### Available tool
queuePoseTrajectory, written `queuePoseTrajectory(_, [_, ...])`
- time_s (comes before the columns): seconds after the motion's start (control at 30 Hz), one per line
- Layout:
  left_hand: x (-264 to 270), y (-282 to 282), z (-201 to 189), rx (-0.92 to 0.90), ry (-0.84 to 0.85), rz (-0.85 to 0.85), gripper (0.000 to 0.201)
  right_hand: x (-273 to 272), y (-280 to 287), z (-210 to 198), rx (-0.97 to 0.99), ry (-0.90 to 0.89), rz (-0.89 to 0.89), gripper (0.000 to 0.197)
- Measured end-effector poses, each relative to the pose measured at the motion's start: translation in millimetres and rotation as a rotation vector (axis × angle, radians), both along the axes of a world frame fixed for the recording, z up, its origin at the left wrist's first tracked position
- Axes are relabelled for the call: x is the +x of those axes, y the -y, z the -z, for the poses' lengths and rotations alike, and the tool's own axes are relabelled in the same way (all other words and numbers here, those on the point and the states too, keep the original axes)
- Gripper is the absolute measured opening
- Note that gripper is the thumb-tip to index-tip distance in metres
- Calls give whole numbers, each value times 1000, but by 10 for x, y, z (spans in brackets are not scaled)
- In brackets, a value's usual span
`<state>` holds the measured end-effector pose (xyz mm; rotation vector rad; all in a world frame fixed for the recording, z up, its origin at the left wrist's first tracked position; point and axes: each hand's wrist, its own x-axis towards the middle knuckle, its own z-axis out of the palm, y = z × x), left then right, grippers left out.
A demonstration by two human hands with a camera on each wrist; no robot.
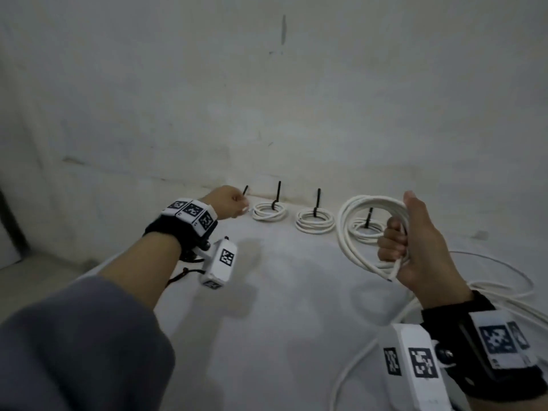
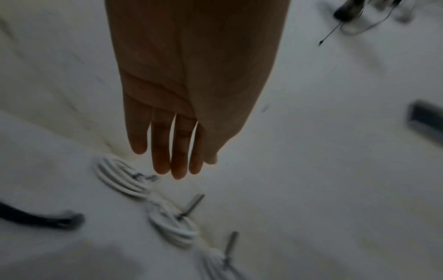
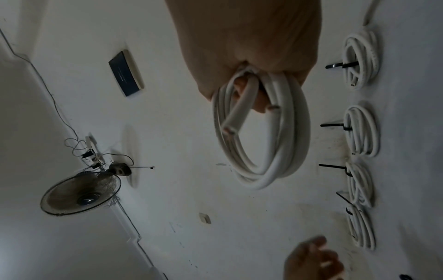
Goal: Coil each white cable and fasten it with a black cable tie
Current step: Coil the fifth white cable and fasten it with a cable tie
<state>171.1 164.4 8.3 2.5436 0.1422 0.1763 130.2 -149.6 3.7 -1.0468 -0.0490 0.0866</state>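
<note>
My right hand (image 1: 421,250) grips the untied white coil (image 1: 370,229), held up just in front of the tied coils (image 1: 315,221) lined along the wall. My left hand (image 1: 228,203), fingers straight, holds nothing, near the far-left tied coil. Risk: loose cable ends (image 3: 230,128) spring out and the loops unwind before a tie goes on.

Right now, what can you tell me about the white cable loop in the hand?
The coiled cable is smooth, white and round, wound into several loops. The right hand grips the bundle at one side and holds it up off the surface. Two cut ends poke out near the fingers. No black tie is on it yet.
</note>
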Motion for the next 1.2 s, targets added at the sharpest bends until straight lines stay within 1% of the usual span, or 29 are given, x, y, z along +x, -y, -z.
queuePoseTrajectory(0.07, [32, -367, 142, 138, -114, -75, 14, 23, -5, 14, -6, 3, 1, 51])
queuePoseTrajectory(0.13, [44, -608, 295, 283, -215, -101, 20, 45, -8, 30, -11, 0, 7, 52])
queuePoseTrajectory(0.17, [49, -682, 363, 327, -244, -92, 24, 56, -7, 36, -15, -2, 7, 52])
queuePoseTrajectory(0.27, [124, -774, 517, 344, -292, -37, 26, 97, 11, 56, -20, -11, -1, 52])
queuePoseTrajectory(0.4, [253, -818, 614, 371, -362, 43, 26, 141, 38, 74, -38, -10, 0, 49])
queuePoseTrajectory(0.53, [322, -834, 677, 427, -348, 43, 25, 152, 51, 101, -42, -1, -7, 46])
queuePoseTrajectory(0.6, [340, -817, 677, 407, -336, 24, 26, 139, 38, 102, -53, -3, -6, 46])
queuePoseTrajectory(0.63, [336, -798, 661, 390, -302, 8, 26, 129, 25, 102, -56, -5, -6, 46])
queuePoseTrajectory(0.7, [318, -702, 571, 317, -164, -28, 22, 113, 2, 107, -53, -21, -6, 46])
queuePoseTrajectory(0.73, [315, -651, 510, 239, -60, -40, 16, 110, -6, 117, -49, -33, -1, 48])
queuePoseTrajectory(0.77, [302, -573, 433, 121, 48, -43, 10, 114, -5, 129, -48, -44, 11, 49])
queuePoseTrajectory(0.8, [285, -477, 347, -14, 146, -31, 12, 123, 3, 144, -49, -52, 25, 50])
queuePoseTrajectory(0.87, [234, -267, 155, -209, 299, 23, 14, 143, 8, 169, -49, -65, 46, 51])
queuePoseTrajectory(0.9, [199, -145, 72, -290, 345, 68, 16, 149, 10, 175, -45, -70, 52, 50])
queuePoseTrajectory(1.0, [47, 308, -113, -654, 423, 206, 16, 164, 24, 180, -31, -75, 78, 50])
queuePoseTrajectory(1.07, [-127, 630, -214, -847, 489, 296, 16, 159, 50, 162, -16, -72, 103, 51])
queuePoseTrajectory(1.13, [-320, 904, -270, -960, 584, 391, 12, 151, 91, 132, 3, -62, 137, 51])
queuePoseTrajectory(1.2, [-532, 1130, -295, -1007, 687, 478, 8, 149, 135, 108, 11, -44, 195, 51])
